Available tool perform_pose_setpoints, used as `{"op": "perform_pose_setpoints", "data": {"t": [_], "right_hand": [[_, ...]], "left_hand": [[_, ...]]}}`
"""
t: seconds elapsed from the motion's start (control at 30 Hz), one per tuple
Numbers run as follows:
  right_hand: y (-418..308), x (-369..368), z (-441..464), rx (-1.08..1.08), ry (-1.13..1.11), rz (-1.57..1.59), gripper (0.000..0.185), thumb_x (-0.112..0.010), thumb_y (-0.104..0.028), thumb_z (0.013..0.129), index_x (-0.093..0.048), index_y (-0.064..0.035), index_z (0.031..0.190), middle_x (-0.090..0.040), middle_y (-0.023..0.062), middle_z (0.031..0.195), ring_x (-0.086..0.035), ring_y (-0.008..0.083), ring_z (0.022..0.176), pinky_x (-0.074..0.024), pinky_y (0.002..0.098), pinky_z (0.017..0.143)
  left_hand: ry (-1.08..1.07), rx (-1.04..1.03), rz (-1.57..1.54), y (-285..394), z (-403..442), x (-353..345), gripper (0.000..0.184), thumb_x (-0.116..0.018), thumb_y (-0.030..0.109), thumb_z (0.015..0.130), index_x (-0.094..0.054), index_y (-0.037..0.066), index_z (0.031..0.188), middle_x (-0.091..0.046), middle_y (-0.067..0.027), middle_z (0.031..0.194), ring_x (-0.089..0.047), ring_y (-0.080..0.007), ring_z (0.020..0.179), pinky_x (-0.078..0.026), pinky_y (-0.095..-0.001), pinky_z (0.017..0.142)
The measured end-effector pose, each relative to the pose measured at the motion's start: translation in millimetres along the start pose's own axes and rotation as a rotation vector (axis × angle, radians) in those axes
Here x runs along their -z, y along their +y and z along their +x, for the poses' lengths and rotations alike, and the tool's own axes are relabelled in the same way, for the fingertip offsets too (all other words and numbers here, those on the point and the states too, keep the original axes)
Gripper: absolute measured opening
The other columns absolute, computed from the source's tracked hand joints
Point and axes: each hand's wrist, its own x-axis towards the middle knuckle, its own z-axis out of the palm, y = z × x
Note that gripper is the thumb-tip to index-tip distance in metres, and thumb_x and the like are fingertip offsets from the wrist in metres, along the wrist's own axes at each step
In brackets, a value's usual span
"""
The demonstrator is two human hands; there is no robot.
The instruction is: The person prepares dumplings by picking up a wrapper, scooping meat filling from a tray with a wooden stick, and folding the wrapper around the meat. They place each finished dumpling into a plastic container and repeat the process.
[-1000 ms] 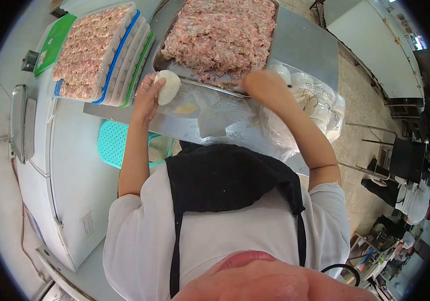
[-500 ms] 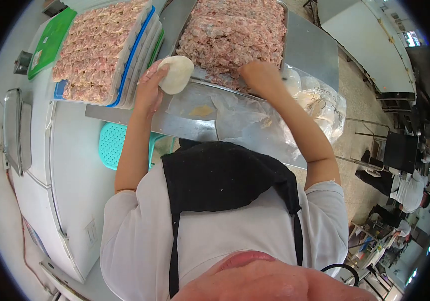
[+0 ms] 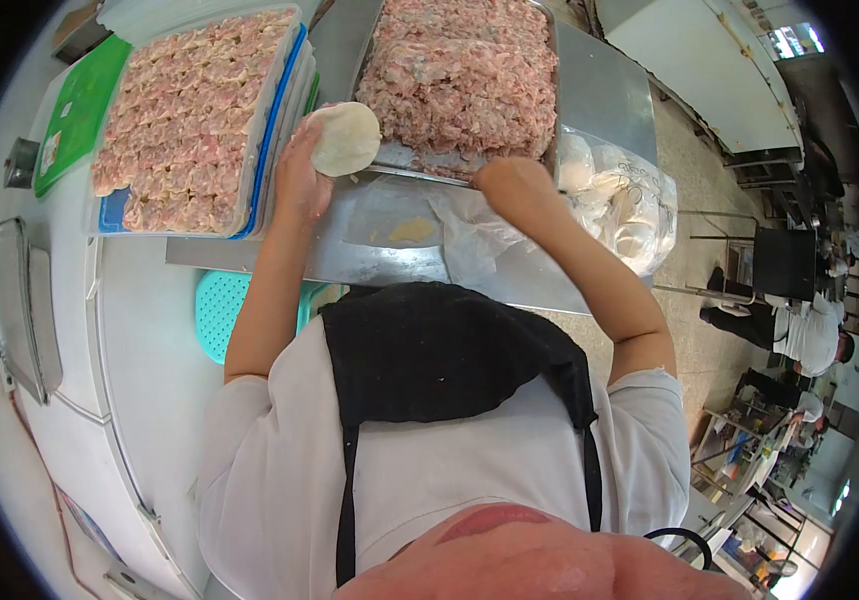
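Observation:
My left hand (image 3: 301,172) holds a round, pale dough wrapper (image 3: 346,139) near the left front corner of a metal tray. Ground meat mixture (image 3: 459,85) fills most of that metal tray (image 3: 419,174). At the tray's front edge, my right hand (image 3: 509,188) is closed, and what its fingers grip is too hidden to make out. Left of my left hand, a plastic container holds rows of filled dumplings (image 3: 194,115), with a bit of its blue base showing at the lower left corner. A clear bag of white, round items (image 3: 629,205) lies right of my right hand.
Thin plastic sheets (image 3: 474,235) lie on the metal table (image 3: 379,255) before the tray. A green lid (image 3: 84,110) is at the far left. A turquoise stool (image 3: 217,312) stands below the table. Two people (image 3: 811,330) are in the background at right.
The wrapper has moved a little up and right since the earliest frame, and it faces the camera more fully. My right hand has drawn back from the meat to the tray's front edge.

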Motion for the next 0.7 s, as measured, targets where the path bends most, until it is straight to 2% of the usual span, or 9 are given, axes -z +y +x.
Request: {"op": "perform_pose_setpoints", "data": {"t": [0.03,0.1,0.13,0.43,0.5,0.57,0.6,0.67,0.7], "right_hand": [[3.2,15.8,-0.3,-0.006,-0.004,-0.002,0.015,-0.057,-0.013,0.076,-0.068,-0.0056,0.068,-0.066,0.0146,0.067,-0.067,0.0287,0.062,-0.0521,0.0406,0.053],[21.2,53.6,-3.9,-0.057,-0.154,-0.102,0.015,-0.057,-0.013,0.076,-0.068,-0.0064,0.068,-0.066,0.0143,0.067,-0.067,0.0285,0.063,-0.0518,0.0401,0.053],[31.4,43.7,-10.7,-0.160,-0.151,-0.137,0.016,-0.057,-0.014,0.077,-0.068,-0.0070,0.069,-0.065,0.0137,0.067,-0.067,0.0285,0.066,-0.0526,0.0396,0.056],[-14.5,-23.8,32.3,-0.078,-0.091,0.085,0.020,-0.054,-0.015,0.080,-0.068,-0.0039,0.071,-0.066,0.0160,0.070,-0.067,0.0310,0.071,-0.0537,0.0434,0.063],[-7.2,-28.6,39.7,-0.046,-0.085,0.131,0.023,-0.053,-0.016,0.083,-0.068,-0.0026,0.072,-0.065,0.0174,0.071,-0.067,0.0320,0.072,-0.0535,0.0444,0.064],[8.0,-42.4,37.0,0.025,0.001,0.366,0.033,-0.050,-0.025,0.091,-0.068,-0.0005,0.076,-0.061,0.0173,0.064,-0.065,0.0271,0.063,-0.0509,0.0418,0.059],[12.5,-32.1,31.1,0.029,0.006,0.364,0.033,-0.050,-0.025,0.091,-0.068,-0.0005,0.076,-0.061,0.0173,0.064,-0.065,0.0271,0.063,-0.0509,0.0418,0.059],[17.2,2.8,16.5,-0.227,-0.193,0.932,0.041,-0.049,-0.034,0.095,-0.069,-0.0004,0.084,-0.055,0.0117,0.058,-0.056,0.0195,0.056,-0.0467,0.0363,0.056],[19.7,11.1,15.5,-0.226,-0.194,0.929,0.041,-0.049,-0.034,0.095,-0.069,-0.0004,0.084,-0.055,0.0117,0.058,-0.056,0.0195,0.056,-0.0467,0.0363,0.056]], "left_hand": [[-0.004,0.006,-0.002,-1.5,-0.3,-1.4,0.032,-0.055,0.012,0.094,-0.053,-0.002,0.123,-0.060,-0.0124,0.120,-0.058,-0.0227,0.111,-0.049,-0.0365,0.094],[0.103,-0.078,0.291,-2.1,-2.1,-4.8,0.031,-0.053,0.012,0.095,-0.053,-0.002,0.122,-0.059,-0.0127,0.122,-0.058,-0.0230,0.112,-0.048,-0.0362,0.095],[0.105,-0.081,0.288,-2.0,-2.1,-3.4,0.031,-0.053,0.012,0.095,-0.053,-0.002,0.122,-0.059,-0.0127,0.122,-0.058,-0.0230,0.112,-0.048,-0.0362,0.095],[0.189,-0.265,0.192,-6.9,-9.6,5.7,0.036,-0.045,0.011,0.097,-0.046,-0.003,0.130,-0.051,-0.0150,0.131,-0.051,-0.0258,0.121,-0.043,-0.0386,0.102],[0.213,-0.349,0.249,-12.3,-8.1,8.4,0.034,-0.045,0.015,0.098,-0.051,-0.001,0.128,-0.055,-0.0136,0.127,-0.054,-0.0228,0.117,-0.044,-0.0344,0.100],[0.248,-0.351,0.245,-17.4,-5.5,8.0,0.035,-0.044,0.015,0.098,-0.050,-0.002,0.128,-0.054,-0.0140,0.128,-0.053,-0.0233,0.118,-0.043,-0.0346,0.101],[0.286,-0.346,0.239,-20.2,-3.7,7.1,0.036,-0.043,0.015,0.098,-0.049,-0.002,0.129,-0.053,-0.0145,0.129,-0.052,-0.0238,0.120,-0.042,-0.0349,0.102],[0.240,-0.286,0.154,-30.1,4.3,2.1,0.036,-0.042,0.016,0.098,-0.048,-0.003,0.129,-0.053,-0.0148,0.130,-0.052,-0.0243,0.120,-0.042,-0.0358,0.102],[0.192,-0.218,0.071,-36.4,6.8,-3.7,0.037,-0.041,0.016,0.098,-0.047,-0.004,0.129,-0.052,-0.0152,0.130,-0.052,-0.0248,0.120,-0.041,-0.0367,0.103]]}}
